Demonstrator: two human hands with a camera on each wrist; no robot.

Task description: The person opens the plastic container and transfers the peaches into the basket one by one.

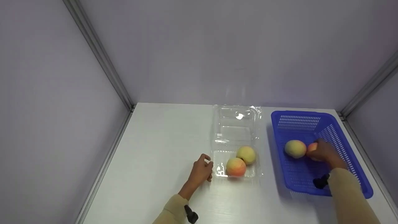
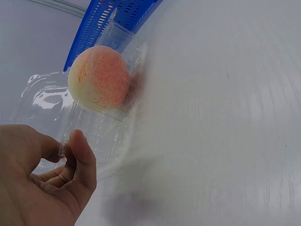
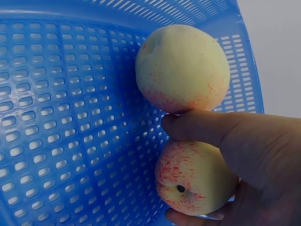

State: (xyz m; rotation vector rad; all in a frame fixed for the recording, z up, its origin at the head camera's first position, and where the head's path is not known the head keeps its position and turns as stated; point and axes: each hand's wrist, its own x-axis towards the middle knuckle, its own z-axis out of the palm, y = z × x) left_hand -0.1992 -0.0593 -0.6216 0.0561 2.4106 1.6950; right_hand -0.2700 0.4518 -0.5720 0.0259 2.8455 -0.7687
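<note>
In the head view my right hand [image 1: 323,152] is inside the blue basket [image 1: 284,174], gripping a peach [image 1: 312,147]. The right wrist view shows thumb and fingers around that red-speckled peach [image 3: 188,181]. A second, yellower peach [image 3: 183,68] lies beside it, close to the thumb. My left hand [image 1: 201,169] is at the left edge of a clear plastic clamshell container [image 1: 234,133], whose lid lies open toward the back. Seen from the left wrist, this hand [image 2: 51,179] pinches the container's thin rim. Two peaches, one yellow [image 1: 246,155] and one reddish [image 1: 236,167], sit in the container's near half.
The container and basket stand side by side on a white table [image 1: 161,140], the basket on the right. Pale panels with grey metal corner rails [image 1: 102,59] enclose the table's back and sides.
</note>
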